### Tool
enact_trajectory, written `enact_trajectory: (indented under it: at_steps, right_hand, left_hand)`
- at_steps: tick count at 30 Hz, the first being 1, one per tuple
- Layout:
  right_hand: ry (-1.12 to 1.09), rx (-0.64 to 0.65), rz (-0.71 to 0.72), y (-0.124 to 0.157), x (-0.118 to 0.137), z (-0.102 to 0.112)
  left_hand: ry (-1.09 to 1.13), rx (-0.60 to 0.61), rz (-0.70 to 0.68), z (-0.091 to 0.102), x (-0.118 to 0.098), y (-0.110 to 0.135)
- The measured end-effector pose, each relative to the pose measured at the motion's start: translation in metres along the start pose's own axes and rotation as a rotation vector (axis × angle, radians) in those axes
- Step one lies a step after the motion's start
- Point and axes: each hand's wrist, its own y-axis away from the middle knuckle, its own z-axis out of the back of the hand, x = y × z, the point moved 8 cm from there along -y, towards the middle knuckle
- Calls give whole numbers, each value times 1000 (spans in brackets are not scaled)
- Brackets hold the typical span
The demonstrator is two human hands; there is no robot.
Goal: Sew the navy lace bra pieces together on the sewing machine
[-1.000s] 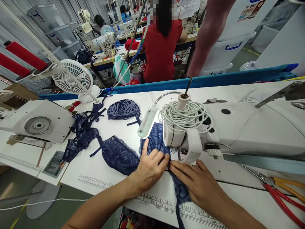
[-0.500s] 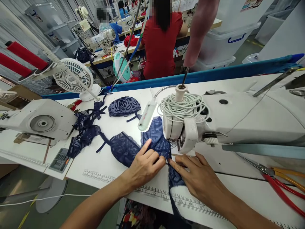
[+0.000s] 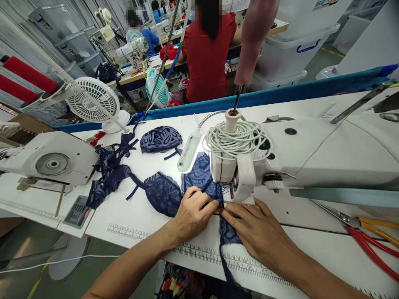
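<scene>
A navy lace bra (image 3: 199,176) lies partly under the presser foot area of a white sewing machine (image 3: 246,178). Curled at the edge of its cloth, my left hand (image 3: 195,214) pinches the lace just left of the needle area. Fingers stretched out flat, my right hand (image 3: 258,228) presses on the bra's lower part, its index fingertip close to the left hand's fingers. The lace side piece (image 3: 229,232) passes beneath that hand, and a dark strap hangs over the table's front edge. The needle itself is hidden behind the machine head.
More navy lace pieces (image 3: 109,182) and a lone cup (image 3: 160,139) lie to the left. Scissors (image 3: 352,224) with red and orange handles rest at right. A coil of pale cord (image 3: 237,139) sits on the machine. A fan (image 3: 93,99) stands behind; people sit beyond.
My left index finger, stretched out on the lace before, has curled in with the other fingers. The right hand stays almost in place. The view has shifted slightly.
</scene>
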Motion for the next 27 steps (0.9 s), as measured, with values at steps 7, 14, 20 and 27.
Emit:
enact_trajectory:
  at_steps: [7,14,20,27]
  right_hand:
    - [-2,24,-10,1,0,-1]
    - [-7,10,-19,-1,-1,1]
    - [-57,8,0,1,0,2]
    - [-61,31,-2,3,-1,0]
  left_hand:
    - [-2,36,4,-5,-1,3]
    - [-20,61,-16,-7,-3,2]
    - [-60,113,-44,-4,-6,-1]
    - [-55,71,-15,-7,-5,3]
